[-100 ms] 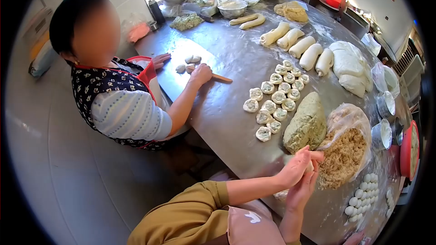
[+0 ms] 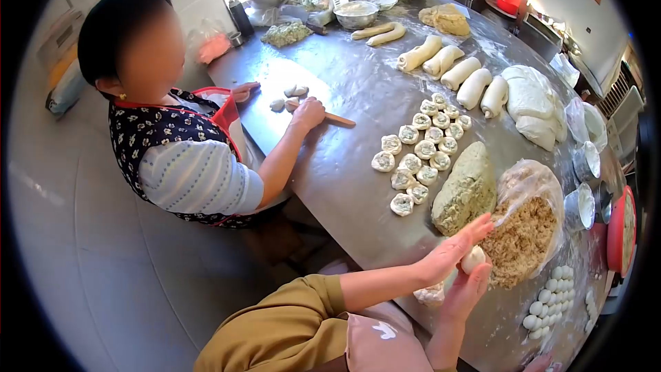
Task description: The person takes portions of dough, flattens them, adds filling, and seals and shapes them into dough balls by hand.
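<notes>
A small white dough ball [image 2: 473, 260] sits between my two hands, over the near side of the table. My left hand [image 2: 447, 255] is flat with its fingers stretched out, its palm against one side of the ball. My right hand [image 2: 468, 289] cups the ball from below, fingers curled round it. Just beyond my fingers are a mound of greenish filling [image 2: 467, 189] and a clear plastic bag [image 2: 533, 182] with crumbly brown filling [image 2: 520, 244]. Partly hidden behind my wrists is a pale, lumpy item [image 2: 432, 294].
Across the metal table [image 2: 330, 193], a co-worker's hand [image 2: 308, 114] grips a wooden rolling pin [image 2: 339, 120] beside small dough pieces [image 2: 296, 90]. Several filled dough cups [image 2: 427, 147], dough rolls [image 2: 460, 72] and a large dough mass [image 2: 533, 105] lie farther along. Dough balls [image 2: 551, 300] sit at right.
My hands have come apart slightly. The left fingers have straightened and lifted, and more of the dough ball shows. The co-worker has barely moved.
</notes>
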Tool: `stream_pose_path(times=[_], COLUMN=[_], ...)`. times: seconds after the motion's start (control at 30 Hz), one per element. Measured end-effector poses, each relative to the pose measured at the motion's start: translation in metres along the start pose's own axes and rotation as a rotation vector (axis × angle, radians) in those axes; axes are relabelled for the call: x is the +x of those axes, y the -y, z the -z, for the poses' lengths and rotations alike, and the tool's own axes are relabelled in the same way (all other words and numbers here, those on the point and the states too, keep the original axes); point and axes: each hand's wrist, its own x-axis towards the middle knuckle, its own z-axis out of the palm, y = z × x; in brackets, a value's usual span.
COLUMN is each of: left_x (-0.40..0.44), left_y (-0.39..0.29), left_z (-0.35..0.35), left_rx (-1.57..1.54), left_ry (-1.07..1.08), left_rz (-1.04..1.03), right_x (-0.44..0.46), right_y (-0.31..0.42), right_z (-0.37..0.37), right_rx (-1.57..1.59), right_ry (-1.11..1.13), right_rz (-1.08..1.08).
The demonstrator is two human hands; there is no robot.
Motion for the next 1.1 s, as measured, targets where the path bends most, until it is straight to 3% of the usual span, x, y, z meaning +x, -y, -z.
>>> stream_pose_path(times=[0.07, 0.13, 0.2, 0.23, 0.27, 0.33, 0.43, 0.47, 0.5, 0.53, 0.63, 0.67, 0.73, 0.77, 0.8, 0.87, 0.93, 1.0, 1.03, 1.07, 1.1], left_x=[-0.010, -0.013, -0.009, -0.007, -0.004, -0.004, 0.005, 0.004, -0.001, -0.005, -0.011, -0.011, -0.005, 0.002, 0.002, 0.005, -0.007, -0.010, -0.011, -0.014, -0.014], left_y=[-0.001, 0.003, 0.022, 0.007, 0.006, 0.015, 0.005, 0.008, 0.005, 0.008, 0.018, 0.020, 0.010, 0.001, 0.007, 0.017, 0.032, 0.037, 0.038, 0.038, 0.044], left_z=[-0.009, -0.006, 0.004, -0.002, 0.004, -0.001, -0.015, -0.022, -0.015, -0.014, -0.004, -0.008, -0.024, -0.041, -0.042, -0.045, -0.017, -0.026, -0.038, -0.047, -0.048], left_rx=[0.101, 0.034, 0.064, -0.010, 0.069, 0.157, -0.276, -0.144, -0.039, 0.010, 0.108, 0.019, -0.160, -0.385, -0.318, -0.181, 0.367, 0.337, 0.332, 0.170, 0.115], left_ry=[-0.053, -0.012, -0.065, -0.202, -0.168, -0.289, -0.037, -0.170, -0.102, -0.070, -0.043, -0.124, -0.288, -0.434, -0.427, -0.417, -0.047, -0.056, -0.090, -0.073, -0.079], left_rz=[-0.060, 0.101, 0.090, 0.083, 0.091, 0.061, 0.080, 0.022, 0.227, 0.176, 0.104, 0.113, 0.109, 0.120, 0.115, 0.103, 0.172, 0.145, 0.137, 0.175, 0.174], right_x=[-0.011, -0.012, -0.012, -0.009, -0.005, 0.001, 0.002, 0.002, 0.004, 0.004, -0.012, -0.013, -0.010, -0.011, -0.011, -0.012, -0.015, -0.018, -0.023, -0.027, -0.031], right_y=[0.006, -0.003, 0.000, 0.000, 0.001, 0.009, 0.031, 0.037, 0.030, 0.023, 0.022, 0.012, 0.011, 0.017, 0.023, 0.027, 0.026, 0.028, 0.031, 0.032, 0.033], right_z=[0.019, 0.022, -0.006, -0.006, -0.004, -0.018, 0.002, -0.002, 0.005, 0.011, -0.005, -0.011, -0.003, 0.010, 0.023, 0.028, 0.022, 0.031, 0.039, 0.051, 0.070], right_rx=[0.092, 0.036, 0.071, -0.295, -0.676, -0.494, -0.283, -0.288, -0.261, -0.184, -0.233, -0.337, -0.324, -0.197, -0.076, -0.145, -0.242, -0.393, -0.287, -0.105, -0.275], right_ry=[0.110, 0.061, -0.030, 0.029, 0.089, -0.100, -0.084, -0.073, 0.000, 0.098, 0.028, -0.046, -0.069, -0.022, 0.025, 0.081, 0.051, -0.001, -0.010, -0.008, -0.147], right_rz=[-0.075, -0.099, -0.072, 0.130, 0.306, 0.154, -0.119, -0.159, -0.153, -0.171, 0.000, 0.100, 0.075, -0.056, -0.178, -0.182, -0.143, -0.127, -0.095, -0.225, -0.176])
